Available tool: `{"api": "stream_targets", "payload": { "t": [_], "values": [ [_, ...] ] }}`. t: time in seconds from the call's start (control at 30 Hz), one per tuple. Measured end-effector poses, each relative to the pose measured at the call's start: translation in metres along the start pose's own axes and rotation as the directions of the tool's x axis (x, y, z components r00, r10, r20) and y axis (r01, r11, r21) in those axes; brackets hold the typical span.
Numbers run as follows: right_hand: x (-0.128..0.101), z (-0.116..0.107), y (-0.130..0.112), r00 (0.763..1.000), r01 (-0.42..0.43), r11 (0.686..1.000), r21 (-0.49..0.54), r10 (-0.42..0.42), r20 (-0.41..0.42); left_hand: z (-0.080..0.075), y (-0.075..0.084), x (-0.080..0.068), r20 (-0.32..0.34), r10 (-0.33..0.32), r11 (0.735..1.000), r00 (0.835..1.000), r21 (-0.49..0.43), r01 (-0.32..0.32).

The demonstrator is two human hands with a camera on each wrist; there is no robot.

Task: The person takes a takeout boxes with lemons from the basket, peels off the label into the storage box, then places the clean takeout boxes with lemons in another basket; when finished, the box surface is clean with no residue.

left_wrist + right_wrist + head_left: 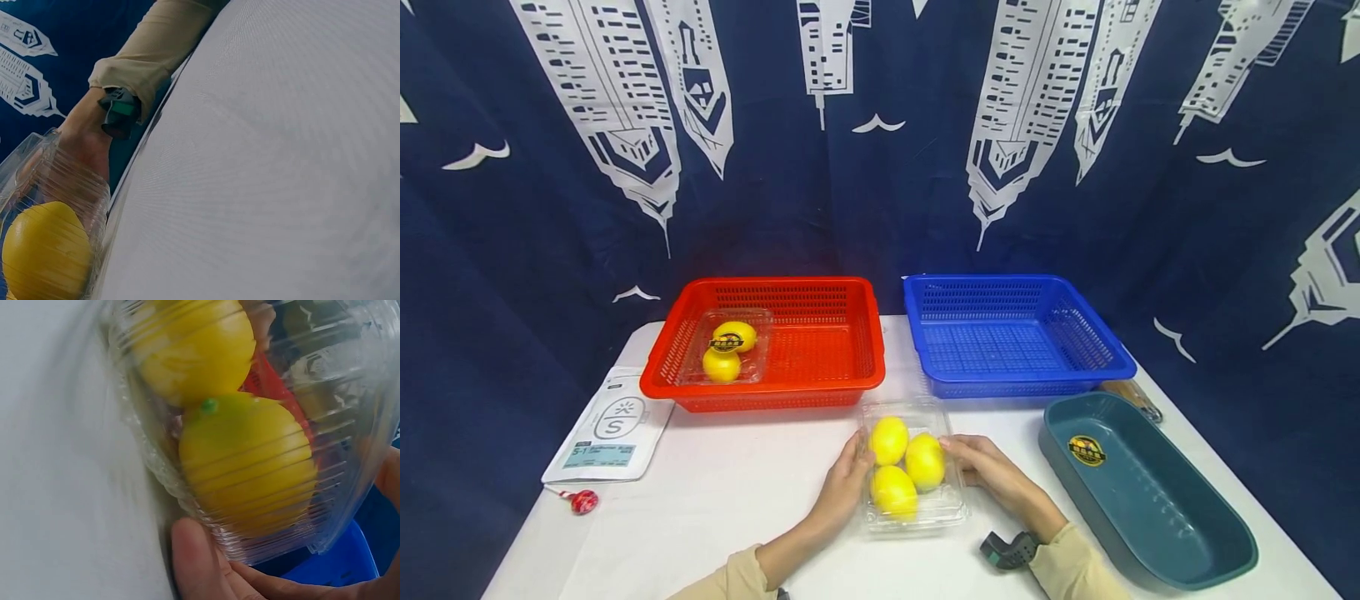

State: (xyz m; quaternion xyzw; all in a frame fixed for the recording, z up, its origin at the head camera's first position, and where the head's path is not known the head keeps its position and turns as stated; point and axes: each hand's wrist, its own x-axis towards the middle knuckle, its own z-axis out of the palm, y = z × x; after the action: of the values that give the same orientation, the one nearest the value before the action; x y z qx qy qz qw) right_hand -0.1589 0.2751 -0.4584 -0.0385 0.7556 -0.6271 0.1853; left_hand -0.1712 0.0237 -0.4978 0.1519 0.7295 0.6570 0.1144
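A clear plastic clamshell box [913,508] with three yellow lemons [890,439] lies on the white table [715,500] in front of the baskets. My left hand [844,483] presses its left side. My right hand [992,477] holds its right side, fingers against the wall [200,562]. Close up, the ribbed box [275,506] shows a lemon [247,462] with a green stem dot. The left wrist view shows one lemon [47,256] behind the plastic and the other arm's sleeve [156,50]. A second clamshell with two lemons [726,350] sits in the red basket [820,387].
An empty blue basket [1015,333] stands behind the box on the right. A dark teal tray [1150,500] with a sticker lies at the right edge. A white pouch [610,429] and a red lollipop [582,501] lie at the left. A patterned navy curtain hangs behind.
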Motion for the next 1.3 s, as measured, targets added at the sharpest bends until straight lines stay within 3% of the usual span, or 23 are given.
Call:
{"api": "stream_targets", "payload": {
  "t": [0.23, 0.43, 0.67, 1.0, 1.07, 1.17, 1.3],
  "values": [
    [-0.002, -0.001, 0.004, 1.0, 0.01, 1.0, 0.004, -0.01, -0.029, 0.003, 0.0, -0.002, 0.005, 0.034, 0.999, 0.999, 0.016, -0.034],
    [-0.003, -0.003, 0.007, 0.995, 0.013, 0.999, -0.048, -0.017, -0.095, 0.005, 0.001, -0.001, 0.02, 0.016, 1.0, 1.0, 0.013, -0.017],
    [-0.004, -0.003, 0.008, 0.995, 0.019, 0.999, -0.039, -0.023, -0.099, 0.005, 0.002, -0.001, 0.018, 0.005, 1.0, 1.0, 0.012, -0.005],
    [0.0, -0.006, 0.006, 0.982, 0.024, 0.998, -0.054, -0.034, -0.183, -0.012, 0.012, 0.017, 0.071, -0.062, 0.998, 0.996, -0.012, 0.063],
    [0.001, -0.006, 0.006, 0.98, 0.014, 0.998, -0.056, -0.025, -0.197, -0.017, 0.018, 0.02, 0.064, -0.052, 0.998, 0.997, 0.035, 0.05],
    [0.0, -0.005, 0.007, 0.979, -0.001, 0.999, -0.045, -0.009, -0.204, -0.022, 0.03, 0.02, 0.048, 0.0, 0.983, 0.999, 0.182, -0.009],
    [-0.001, -0.004, 0.008, 0.982, -0.003, 1.0, -0.022, -0.002, -0.187, -0.022, 0.057, 0.014, 0.09, 0.097, 0.912, 0.991, 0.39, -0.125]
  ]
}}
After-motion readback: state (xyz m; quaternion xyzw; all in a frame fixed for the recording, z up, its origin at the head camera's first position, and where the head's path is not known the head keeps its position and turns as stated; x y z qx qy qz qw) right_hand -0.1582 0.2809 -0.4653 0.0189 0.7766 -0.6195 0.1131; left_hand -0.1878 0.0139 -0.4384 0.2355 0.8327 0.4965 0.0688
